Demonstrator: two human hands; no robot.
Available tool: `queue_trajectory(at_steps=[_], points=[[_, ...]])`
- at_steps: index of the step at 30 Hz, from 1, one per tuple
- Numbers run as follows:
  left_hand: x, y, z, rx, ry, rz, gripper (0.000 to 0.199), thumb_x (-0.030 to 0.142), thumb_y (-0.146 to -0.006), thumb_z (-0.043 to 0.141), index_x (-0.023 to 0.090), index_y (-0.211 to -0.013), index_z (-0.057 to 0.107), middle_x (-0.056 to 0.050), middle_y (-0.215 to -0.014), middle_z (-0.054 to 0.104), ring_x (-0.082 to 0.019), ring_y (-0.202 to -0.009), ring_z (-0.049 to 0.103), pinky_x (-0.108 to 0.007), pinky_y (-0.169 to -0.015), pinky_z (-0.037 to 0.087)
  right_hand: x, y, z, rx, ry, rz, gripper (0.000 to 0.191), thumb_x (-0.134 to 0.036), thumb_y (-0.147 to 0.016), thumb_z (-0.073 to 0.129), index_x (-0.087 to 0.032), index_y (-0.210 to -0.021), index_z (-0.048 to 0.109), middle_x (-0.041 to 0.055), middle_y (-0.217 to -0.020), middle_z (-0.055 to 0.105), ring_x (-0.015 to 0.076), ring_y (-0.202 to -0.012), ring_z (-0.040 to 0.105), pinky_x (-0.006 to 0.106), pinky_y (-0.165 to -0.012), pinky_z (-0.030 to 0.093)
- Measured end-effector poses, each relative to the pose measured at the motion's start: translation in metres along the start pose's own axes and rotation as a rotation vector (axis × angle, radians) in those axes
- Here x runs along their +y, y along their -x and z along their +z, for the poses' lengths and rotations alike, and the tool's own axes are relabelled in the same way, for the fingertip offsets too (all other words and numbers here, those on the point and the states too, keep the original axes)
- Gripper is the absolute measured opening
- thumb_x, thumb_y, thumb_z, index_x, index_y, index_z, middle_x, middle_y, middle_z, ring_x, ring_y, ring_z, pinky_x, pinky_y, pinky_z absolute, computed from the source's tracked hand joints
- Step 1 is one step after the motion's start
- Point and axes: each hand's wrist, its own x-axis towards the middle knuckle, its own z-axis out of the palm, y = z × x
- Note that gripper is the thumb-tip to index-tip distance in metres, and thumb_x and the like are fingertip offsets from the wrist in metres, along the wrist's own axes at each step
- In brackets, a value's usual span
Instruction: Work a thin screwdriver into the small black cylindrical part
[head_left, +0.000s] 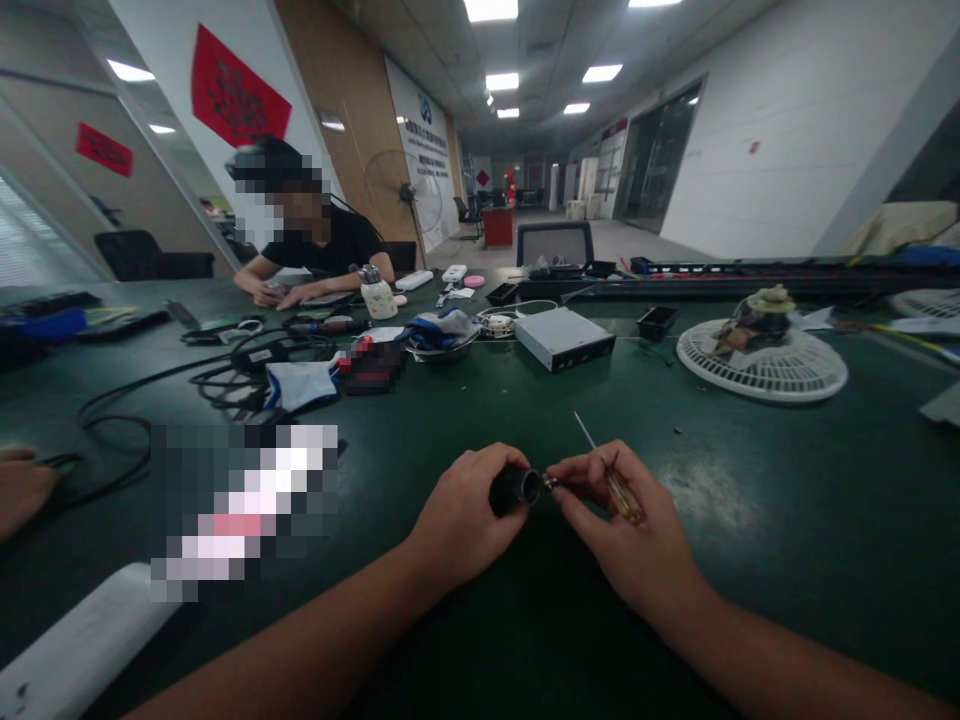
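Note:
My left hand [466,515] is wrapped round a short black cylinder [517,490] whose round, hollow-looking end faces my right hand. Between the thumb and fingertips of my right hand [626,510] is a small shiny metal piece [550,483], too small to name, close by the cylinder's end. That same hand also keeps a screwdriver [622,498] with a clear yellow handle tucked in its fingers, its thin shaft pointing up and away. Both hands are just above the dark green table [495,410].
An optical drive [564,338] lies ahead, with a white fan grille [761,360] carrying a motor to its right. Cables [225,370], a blue-white cloth [301,384] and a white bottle [377,293] are on the left. Another person [322,235] sits across; someone's hand [22,490] shows at the left edge.

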Motion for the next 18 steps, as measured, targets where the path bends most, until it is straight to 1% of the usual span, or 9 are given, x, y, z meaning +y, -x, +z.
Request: queue_trajectory(at_steps=[4, 8, 11, 14, 18], points=[[-0.0001, 0.0, -0.0003, 0.009, -0.013, 0.061, 0.024, 0.02, -0.081, 0.07, 0.025, -0.103, 0.063, 0.0, -0.098, 0.069, -0.02, -0.089, 0.063, -0.036, -0.078, 0.047, 0.0011, -0.0004, -0.0003, -0.019, -0.019, 0.021, 0.03, -0.013, -0.084, 0.071, -0.025, -0.085, 0.043, 0.0024, -0.096, 0.075, 0.0213, -0.101, 0.073, 0.037, -0.087, 0.057], [0.0005, -0.0002, -0.0009, -0.013, -0.009, 0.126, 0.025, 0.019, -0.08, 0.072, 0.024, -0.104, 0.064, 0.0, -0.098, 0.071, -0.02, -0.09, 0.064, -0.036, -0.079, 0.047, 0.001, -0.0017, -0.0013, -0.036, 0.026, 0.03, 0.033, -0.012, -0.081, 0.074, -0.025, -0.085, 0.044, 0.0003, -0.095, 0.073, 0.0198, -0.095, 0.072, 0.036, -0.084, 0.057], [0.0001, -0.0004, -0.001, -0.043, -0.002, 0.158, 0.022, 0.021, -0.083, 0.072, 0.024, -0.104, 0.065, 0.0, -0.099, 0.072, -0.02, -0.091, 0.064, -0.036, -0.08, 0.047, 0.0005, -0.0027, -0.0025, -0.036, 0.043, 0.04, 0.034, -0.01, -0.08, 0.074, -0.025, -0.085, 0.043, -0.0007, -0.093, 0.072, 0.0188, -0.092, 0.071, 0.035, -0.082, 0.056], [-0.0008, -0.0002, -0.0009, -0.065, 0.015, 0.201, 0.022, 0.022, -0.084, 0.072, 0.024, -0.105, 0.064, 0.0, -0.1, 0.073, -0.02, -0.091, 0.064, -0.036, -0.081, 0.047, -0.0001, -0.0026, -0.0035, -0.052, 0.074, 0.078, 0.034, -0.011, -0.079, 0.074, -0.025, -0.084, 0.043, -0.0016, -0.089, 0.069, 0.018, -0.086, 0.069, 0.033, -0.076, 0.054], [-0.0004, 0.0004, -0.0013, -0.123, 0.005, 0.272, 0.022, 0.02, -0.085, 0.071, 0.023, -0.106, 0.064, -0.001, -0.102, 0.073, -0.02, -0.091, 0.064, -0.037, -0.083, 0.046, -0.0006, -0.0008, -0.0036, -0.09, 0.129, 0.125, 0.034, -0.014, -0.078, 0.075, -0.025, -0.084, 0.043, -0.0029, -0.083, 0.067, 0.0162, -0.076, 0.065, 0.031, -0.068, 0.051]])
